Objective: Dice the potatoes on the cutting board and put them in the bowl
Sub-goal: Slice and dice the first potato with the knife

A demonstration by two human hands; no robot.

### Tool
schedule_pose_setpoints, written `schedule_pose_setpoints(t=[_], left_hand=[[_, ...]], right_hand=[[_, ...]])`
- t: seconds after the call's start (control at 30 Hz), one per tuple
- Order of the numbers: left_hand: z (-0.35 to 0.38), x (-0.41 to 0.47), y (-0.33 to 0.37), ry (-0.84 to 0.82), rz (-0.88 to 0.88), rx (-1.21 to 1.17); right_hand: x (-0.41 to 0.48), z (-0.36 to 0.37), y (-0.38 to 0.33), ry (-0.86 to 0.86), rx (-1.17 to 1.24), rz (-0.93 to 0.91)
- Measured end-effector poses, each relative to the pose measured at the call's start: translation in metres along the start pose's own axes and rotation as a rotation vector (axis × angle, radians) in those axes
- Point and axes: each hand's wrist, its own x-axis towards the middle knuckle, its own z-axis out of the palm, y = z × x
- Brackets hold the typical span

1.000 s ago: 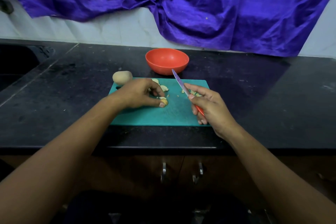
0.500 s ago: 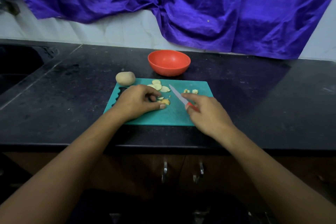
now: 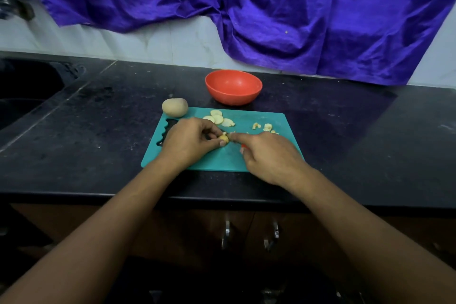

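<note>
A teal cutting board (image 3: 261, 155) lies on the black counter. My left hand (image 3: 190, 142) pinches a small potato piece (image 3: 224, 139) against the board. My right hand (image 3: 271, 155) is closed around a knife; only a bit of its red handle (image 3: 243, 147) shows, and the blade is hidden near the piece. Round potato slices (image 3: 218, 119) lie behind my left hand. Small diced bits (image 3: 265, 127) sit at the board's right back. A whole potato (image 3: 174, 107) rests at the board's back left corner. The red bowl (image 3: 233, 86) stands behind the board and looks empty.
A dark sink (image 3: 22, 91) is set into the counter at far left. Purple cloth (image 3: 271, 12) hangs on the wall behind. The counter's front edge (image 3: 222, 197) runs just below the board, with cabinet handles (image 3: 249, 232) underneath.
My right hand has lowered the raised knife and moved left until it meets the potato piece held by my left hand. My left hand stayed on the piece.
</note>
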Motion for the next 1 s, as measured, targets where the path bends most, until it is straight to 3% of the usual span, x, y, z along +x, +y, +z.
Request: schedule_pose_setpoints(t=[0.33, 0.43, 0.67, 1.0], left_hand=[[0.012, -0.007, 0.017, 0.129, -0.026, 0.255], [0.016, -0.009, 0.021, 0.154, -0.035, 0.285], [0.002, -0.010, 0.007, 0.035, -0.058, 0.044], [0.002, -0.007, 0.007, 0.047, -0.087, 0.036]], right_hand=[[0.004, -0.003, 0.009, -0.025, 0.098, 0.000], [0.000, -0.006, 0.010, 0.076, 0.146, 0.069], [-0.018, -0.006, -0.006, 0.085, 0.246, 0.136], [-0.025, -0.001, -0.026, 0.101, 0.156, 0.145]])
